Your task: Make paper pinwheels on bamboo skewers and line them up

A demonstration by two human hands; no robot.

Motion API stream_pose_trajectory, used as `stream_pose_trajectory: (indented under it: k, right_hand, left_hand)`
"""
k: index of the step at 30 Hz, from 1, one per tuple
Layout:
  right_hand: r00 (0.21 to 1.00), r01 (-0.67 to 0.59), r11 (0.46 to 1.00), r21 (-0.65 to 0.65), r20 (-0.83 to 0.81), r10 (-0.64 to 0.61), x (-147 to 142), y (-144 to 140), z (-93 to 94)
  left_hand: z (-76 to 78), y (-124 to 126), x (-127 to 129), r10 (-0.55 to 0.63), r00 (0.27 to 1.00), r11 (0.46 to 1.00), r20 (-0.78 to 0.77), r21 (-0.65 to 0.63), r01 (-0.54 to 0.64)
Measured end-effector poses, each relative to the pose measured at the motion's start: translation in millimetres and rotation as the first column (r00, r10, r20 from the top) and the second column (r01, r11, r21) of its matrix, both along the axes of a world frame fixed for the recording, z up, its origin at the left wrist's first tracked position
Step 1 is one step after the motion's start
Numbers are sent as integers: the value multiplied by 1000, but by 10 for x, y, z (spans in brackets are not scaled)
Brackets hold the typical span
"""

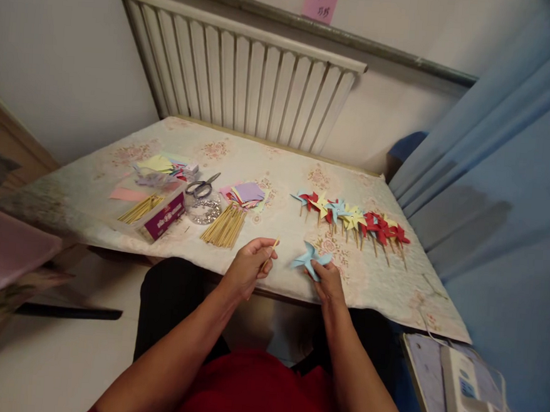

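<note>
My left hand (pixel 251 264) is closed around a thin wooden stick (pixel 271 253), which slants up between the thumb and fingers. To its right, my right hand (pixel 329 281) pinches a light blue paper pinwheel (pixel 309 258) near its centre. The stick and the pinwheel are apart, both above the front edge of the table. Left of my left hand lies a pile of wooden sticks (pixel 224 226). Beyond my right hand, a row of finished-looking pinwheels (pixel 354 219) on sticks, in red, yellow and blue, rests on the cloth.
A clear round dish (pixel 203 212) of small shiny pieces sits beside scissors (pixel 203 186) and stacked coloured paper (pixel 245 194). A box (pixel 165 216) with sticks stands at the left. The flowered tablecloth (pixel 277 168) reaches a radiator (pixel 246 78). A power strip (pixel 466 395) lies at lower right.
</note>
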State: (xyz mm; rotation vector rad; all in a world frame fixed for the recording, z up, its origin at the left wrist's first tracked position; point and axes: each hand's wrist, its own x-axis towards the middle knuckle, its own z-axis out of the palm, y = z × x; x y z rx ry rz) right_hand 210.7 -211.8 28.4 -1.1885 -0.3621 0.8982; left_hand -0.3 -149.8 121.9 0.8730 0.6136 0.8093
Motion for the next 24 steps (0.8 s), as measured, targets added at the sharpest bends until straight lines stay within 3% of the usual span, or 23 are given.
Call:
stream_pose_trajectory:
  k: [3, 6, 8, 10, 12, 14, 20, 24]
  right_hand:
    - [991, -117, 988, 100, 82, 109, -235, -74, 437]
    - [922, -281, 950, 135, 314, 228, -471, -202, 892]
    - [762, -429, 897, 105, 576, 297, -615, -284, 1146]
    - [577, -513, 855, 80, 770, 274, -734, -332, 1322]
    - [452, -526, 846, 90, 872, 188, -819, -339, 1410]
    - [390, -504, 854, 129, 916, 91, -869, -319, 1428]
    - [303, -415, 875, 249, 945, -125, -904, -260, 1347]
    - [287, -373, 882, 287, 940, -184, -905, -235, 1309]
  left_hand:
    - [9, -7, -18, 3, 1000, 1000, 17, 8, -3]
    - [27, -36, -25, -2, 999, 1000, 40, 20, 2]
    - [52, -72, -28, -15, 998, 1000, 61, 23, 14]
    - [88, -119, -33, -39, 996, 999, 83, 13, 38]
    - [130, -170, -38, -62, 994, 998, 94, -6, 62]
    - [173, -216, -42, -71, 994, 997, 85, -23, 73]
    - [221, -279, -59, -46, 993, 999, 108, -9, 47]
    - [212, -281, -70, -32, 995, 999, 97, -15, 34]
